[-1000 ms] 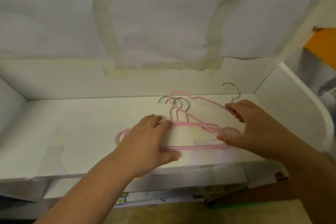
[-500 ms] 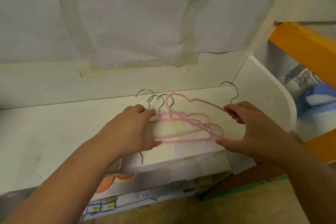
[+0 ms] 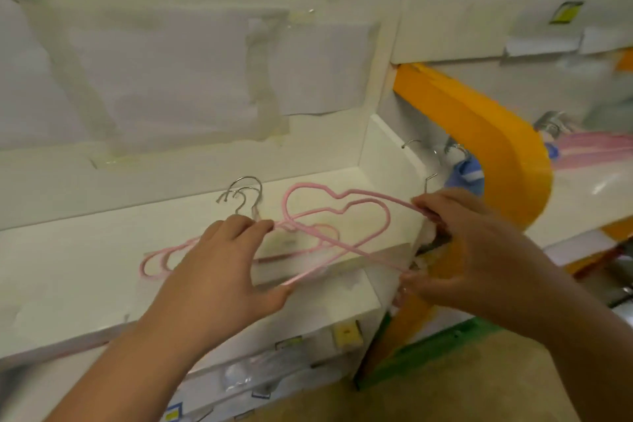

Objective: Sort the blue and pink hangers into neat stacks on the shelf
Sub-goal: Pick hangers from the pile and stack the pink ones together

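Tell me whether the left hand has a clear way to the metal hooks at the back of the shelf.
Probably yes. The left hand rests on the pink hangers, its fingertips just in front of the hooks, and nothing lies between them. It would have to let go of the hangers first.

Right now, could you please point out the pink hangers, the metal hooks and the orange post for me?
pink hangers (image 3: 342, 197): head view, on the heart-shaped pink wire loop.
metal hooks (image 3: 248, 179): head view, on the top curve of the larger hook.
orange post (image 3: 486, 134): head view, on its curved orange face.
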`<state>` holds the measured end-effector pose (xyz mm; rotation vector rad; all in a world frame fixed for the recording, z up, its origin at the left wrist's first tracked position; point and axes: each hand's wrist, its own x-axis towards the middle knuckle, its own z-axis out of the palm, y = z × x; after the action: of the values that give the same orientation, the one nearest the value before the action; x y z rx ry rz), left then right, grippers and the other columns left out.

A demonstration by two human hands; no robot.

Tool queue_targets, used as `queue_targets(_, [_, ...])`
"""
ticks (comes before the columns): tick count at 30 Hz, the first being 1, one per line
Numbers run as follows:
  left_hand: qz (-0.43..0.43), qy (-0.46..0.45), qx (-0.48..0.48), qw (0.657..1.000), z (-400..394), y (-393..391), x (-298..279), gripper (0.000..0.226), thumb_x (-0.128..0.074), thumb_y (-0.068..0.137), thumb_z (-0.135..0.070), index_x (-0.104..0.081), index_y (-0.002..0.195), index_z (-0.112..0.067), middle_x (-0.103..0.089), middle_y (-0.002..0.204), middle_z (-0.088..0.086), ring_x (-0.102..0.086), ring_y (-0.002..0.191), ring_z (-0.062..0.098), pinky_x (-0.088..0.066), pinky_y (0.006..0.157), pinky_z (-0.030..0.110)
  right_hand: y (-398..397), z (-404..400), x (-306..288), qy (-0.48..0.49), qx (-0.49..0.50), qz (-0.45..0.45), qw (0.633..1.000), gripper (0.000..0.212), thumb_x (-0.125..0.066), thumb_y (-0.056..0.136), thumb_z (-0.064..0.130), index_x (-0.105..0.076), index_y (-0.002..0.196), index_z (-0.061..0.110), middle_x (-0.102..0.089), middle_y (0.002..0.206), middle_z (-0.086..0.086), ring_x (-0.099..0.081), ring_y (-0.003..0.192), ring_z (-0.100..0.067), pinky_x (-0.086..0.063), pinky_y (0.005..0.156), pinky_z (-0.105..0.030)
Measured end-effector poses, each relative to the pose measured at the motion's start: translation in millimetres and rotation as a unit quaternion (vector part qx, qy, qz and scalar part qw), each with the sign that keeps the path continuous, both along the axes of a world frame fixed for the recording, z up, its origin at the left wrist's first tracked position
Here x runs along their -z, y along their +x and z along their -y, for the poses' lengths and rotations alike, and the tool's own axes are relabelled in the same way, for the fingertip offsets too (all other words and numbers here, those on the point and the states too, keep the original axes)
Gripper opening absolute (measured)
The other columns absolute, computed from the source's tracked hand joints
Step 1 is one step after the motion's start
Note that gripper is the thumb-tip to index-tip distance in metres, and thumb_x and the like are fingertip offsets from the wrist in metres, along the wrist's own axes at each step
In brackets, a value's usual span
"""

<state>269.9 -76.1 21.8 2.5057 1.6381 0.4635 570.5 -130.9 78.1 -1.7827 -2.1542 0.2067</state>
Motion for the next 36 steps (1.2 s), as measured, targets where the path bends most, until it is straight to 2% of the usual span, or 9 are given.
queue_targets(2, [-0.006, 0.008, 0.017, 1.0, 22.8, 27.2, -6.5, 0.085, -0.053, 0.064, -0.073, -0.047, 0.137, -0.03, -0.05, 0.124, -0.011, -0.047, 0.115, 0.013, -0.045, 0.09, 0.03, 25.2, 30.6, -3.7, 0.001, 0.016, 0.005, 1.0, 0.089, -0.068, 0.061, 0.074, -0.038, 0.135, 0.035, -0.039, 0.123, 0.025, -0.044, 0.11, 0.001, -0.045, 0.084, -0.017])
queue_targets(6, [-0.028, 0.011, 0.052, 0.998, 70.2, 90.3, -18.6, 0.09, -0.049, 0.063, -0.076, -0.042, 0.141, -0.03, -0.048, 0.127, -0.01, -0.046, 0.118, 0.013, -0.045, 0.094, 0.031, 85.8, 104.9, -7.9, 0.0, 0.06, -0.03, 0.998, 0.088, -0.067, 0.059, 0.072, -0.045, 0.134, 0.031, -0.043, 0.117, 0.026, -0.048, 0.108, 0.0, -0.05, 0.088, -0.027])
queue_targets(9, [-0.03, 0.009, 0.095, 0.995, 105.9, 144.7, -25.3, 0.087, -0.052, 0.066, -0.074, -0.037, 0.142, -0.033, -0.044, 0.126, -0.013, -0.042, 0.115, 0.009, -0.043, 0.094, 0.027, 134.0, 159.5, -9.4, -0.001, 0.101, -0.044, 0.994, 0.087, -0.069, 0.058, 0.068, -0.046, 0.134, 0.033, -0.043, 0.116, 0.03, -0.048, 0.108, 0.004, -0.05, 0.083, -0.021])
queue_targets(13, [-0.02, 0.013, 0.154, 0.988, 139.0, 221.0, -26.6, 0.09, -0.048, 0.066, -0.077, -0.033, 0.144, -0.036, -0.042, 0.128, -0.016, -0.041, 0.118, 0.007, -0.043, 0.096, 0.025, 195.8, 216.6, -13.0, -0.005, 0.164, -0.018, 0.986, 0.087, -0.075, 0.057, 0.063, -0.046, 0.134, 0.035, -0.039, 0.115, 0.036, -0.044, 0.103, 0.011, -0.037, 0.074, -0.005])
queue_targets(18, [-0.034, 0.025, 0.192, 0.98, 146.2, 307.3, -18.1, 0.093, -0.05, 0.069, -0.078, -0.031, 0.147, -0.032, -0.04, 0.131, -0.014, -0.039, 0.123, 0.011, -0.04, 0.102, 0.027, 262.8, 252.9, -16.8, -0.017, 0.23, -0.032, 0.973, 0.084, -0.075, 0.057, 0.066, -0.042, 0.132, 0.045, -0.038, 0.116, 0.041, -0.047, 0.107, 0.012, -0.04, 0.078, -0.009])
queue_targets(23, [-0.027, 0.009, 0.21, 0.977, 115.9, 388.2, -6.4, 0.088, -0.051, 0.071, -0.078, -0.031, 0.145, -0.035, -0.04, 0.128, -0.016, -0.039, 0.117, 0.009, -0.041, 0.097, 0.025, 328.5, 237.6, -9.6, -0.013, 0.277, -0.019, 0.961, 0.09, -0.068, 0.056, 0.073, -0.042, 0.136, 0.041, -0.041, 0.119, 0.029, -0.051, 0.105, -0.001, -0.049, 0.088, -0.025])
queue_targets(27, [-0.013, -0.007, 0.223, 0.975, 76.2, 453.6, 1.0, 0.078, -0.051, 0.07, -0.077, -0.034, 0.138, -0.042, -0.042, 0.122, -0.018, -0.037, 0.106, 0.003, -0.044, 0.09, 0.022, 377.3, 202.6, -7.1, -0.007, 0.279, -0.007, 0.96, 0.083, -0.068, 0.057, 0.072, -0.044, 0.132, 0.043, -0.04, 0.116, 0.031, -0.05, 0.102, 0.0, -0.043, 0.081, -0.016])
queue_targets(32, [0.006, -0.004, 0.231, 0.973, 13.2, 527.0, 2.8, 0.077, -0.056, 0.074, -0.07, -0.035, 0.141, -0.038, -0.043, 0.129, -0.015, -0.038, 0.113, 0.006, -0.039, 0.097, 0.024, 445.9, 142.9, -4.9, -0.022, 0.268, -0.007, 0.963, 0.081, -0.059, 0.055, 0.08, -0.043, 0.128, 0.048, -0.038, 0.112, 0.036, -0.048, 0.102, 0.002, -0.043, 0.078, -0.015])
queue_targets(36, [-0.007, -0.014, 0.24, 0.971, -28.8, 575.7, 2.5, 0.081, -0.052, 0.079, -0.068, -0.027, 0.148, -0.033, -0.039, 0.134, -0.013, -0.036, 0.118, 0.009, -0.037, 0.096, 0.023, 497.5, 92.0, -3.9, -0.018, 0.266, -0.037, 0.963, 0.072, -0.063, 0.055, 0.075, -0.042, 0.12, 0.053, -0.04, 0.106, 0.034, -0.051, 0.096, 0.002, -0.045, 0.072, -0.014])
